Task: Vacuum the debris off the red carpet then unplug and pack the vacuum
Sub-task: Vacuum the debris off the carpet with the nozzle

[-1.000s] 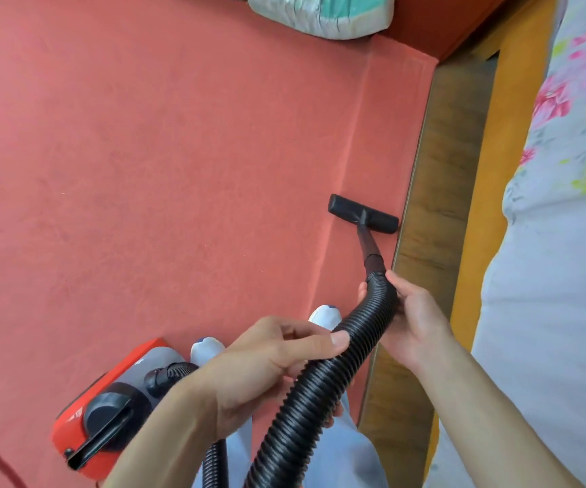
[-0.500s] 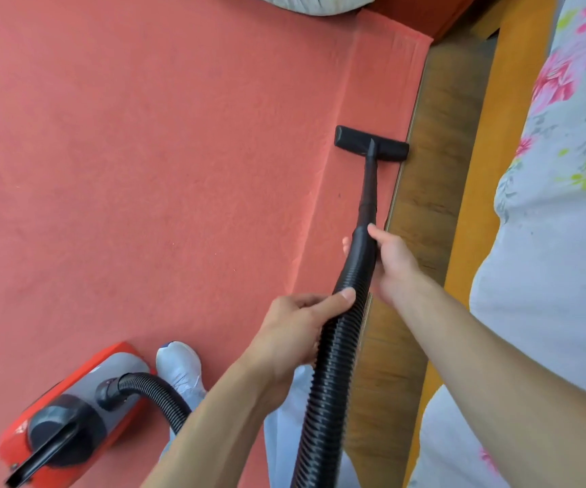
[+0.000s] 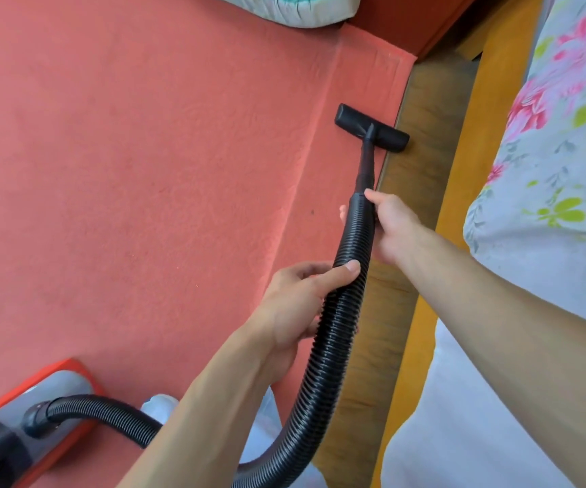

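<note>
A black ribbed vacuum hose [image 3: 333,332] runs from the red and grey vacuum body [image 3: 27,424] at the lower left up to a thin black tube and a flat black nozzle [image 3: 372,127]. The nozzle lies on the right edge of the red carpet [image 3: 143,170], partly over the wooden floor strip. My right hand [image 3: 390,223] grips the hose at its upper end, just below the tube. My left hand [image 3: 298,304] grips the hose lower down, thumb across it. A small dark speck [image 3: 312,212] lies on the carpet left of the hose.
A wooden floor strip [image 3: 418,163] borders the carpet on the right, then a yellow bed frame [image 3: 478,135] and a floral bed sheet [image 3: 559,135]. A pale cushion [image 3: 291,8] lies at the top. My white shoe [image 3: 159,405] stands beside the vacuum body.
The nozzle went forward along the carpet's right edge as both arms stretched out, then drew back slightly. The vacuum body shifted toward the lower left of the view. Both hands kept their hold.
</note>
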### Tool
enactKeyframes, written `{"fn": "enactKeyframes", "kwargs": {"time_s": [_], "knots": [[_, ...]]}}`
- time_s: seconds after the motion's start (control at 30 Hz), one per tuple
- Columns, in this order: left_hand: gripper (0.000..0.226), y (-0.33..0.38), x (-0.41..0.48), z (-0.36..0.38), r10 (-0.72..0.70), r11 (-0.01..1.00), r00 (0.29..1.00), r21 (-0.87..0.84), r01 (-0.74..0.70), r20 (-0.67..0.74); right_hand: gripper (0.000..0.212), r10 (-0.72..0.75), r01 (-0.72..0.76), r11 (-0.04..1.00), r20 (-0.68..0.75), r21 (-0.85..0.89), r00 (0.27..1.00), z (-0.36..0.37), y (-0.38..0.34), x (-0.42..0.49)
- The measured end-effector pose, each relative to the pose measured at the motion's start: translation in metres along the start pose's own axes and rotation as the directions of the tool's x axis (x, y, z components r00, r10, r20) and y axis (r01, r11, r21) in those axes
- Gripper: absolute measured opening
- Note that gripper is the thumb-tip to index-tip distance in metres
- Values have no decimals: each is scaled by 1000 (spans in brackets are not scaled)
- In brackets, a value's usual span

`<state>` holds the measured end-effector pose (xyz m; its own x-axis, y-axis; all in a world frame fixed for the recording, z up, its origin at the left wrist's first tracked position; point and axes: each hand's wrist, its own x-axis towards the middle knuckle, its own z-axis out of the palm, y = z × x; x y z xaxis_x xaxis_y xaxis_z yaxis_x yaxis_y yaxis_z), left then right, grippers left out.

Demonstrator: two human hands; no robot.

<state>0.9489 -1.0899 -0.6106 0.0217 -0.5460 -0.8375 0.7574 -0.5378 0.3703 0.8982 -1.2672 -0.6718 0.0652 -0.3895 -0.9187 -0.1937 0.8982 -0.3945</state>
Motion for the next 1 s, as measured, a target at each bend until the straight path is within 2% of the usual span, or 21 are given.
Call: {"fn": "enactKeyframes", "kwargs": {"time_s": [0.13, 0.37, 0.67, 0.83, 1.0], "knots": [[36, -12, -14, -9, -37, 998, 997, 55, 33, 67, 27, 46, -45, 999, 17, -11, 999, -16, 30, -9], [51, -37, -73, -40, -76, 990, 989, 131, 60, 124, 29, 83, -80, 996, 54, -49, 995, -21, 89, -58], [43, -77, -231, -44, 126, 980, 992, 158, -120, -28, 28, 233, -225, 972, 205, -64, 951, -12, 135, -197], [30, -110, -344, -37, 262, 925, 955, 319, -207, -139, 27, 316, -253, 939, 297, -231, 901, -4, 165, -305], [29, -153, -444, -50, 327, 877, 916, 435, -202, -233, 18, 416, -163, 836, 411, -524, 811, 8, 187, -401]]}}
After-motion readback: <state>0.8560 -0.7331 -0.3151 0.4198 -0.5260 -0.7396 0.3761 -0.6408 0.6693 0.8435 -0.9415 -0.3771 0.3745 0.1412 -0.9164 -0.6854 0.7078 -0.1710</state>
